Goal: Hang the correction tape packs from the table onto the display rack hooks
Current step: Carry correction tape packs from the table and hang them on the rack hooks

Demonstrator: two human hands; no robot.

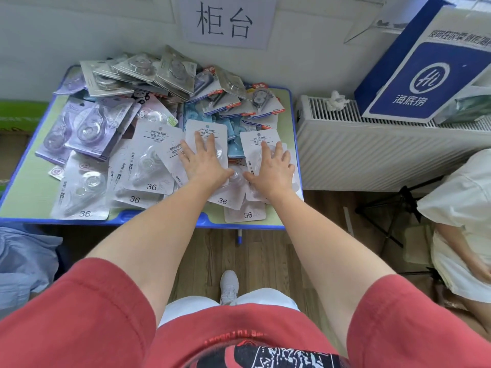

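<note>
The task looks barely begun: a heap of white, lilac, grey and blue card-backed correction tape packs (148, 166) covers the green, blue-rimmed tabletop (18, 192). The left hand (206, 163) and right hand (273, 167) lie flat on white packs, fingers (198, 140) straight and spread, gripping nothing. No display rack is in view.

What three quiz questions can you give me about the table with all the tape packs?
1. True or false: the left hand and the right hand both lie flat on white correction tape packs, fingers spread.
2. Which colour are the left-side packs on the table? A purple, B yellow, C orange.
3. Fill in: the big number printed at the bottom of the white packs is ___.
Key: 1 true; 2 A; 3 36.
</note>
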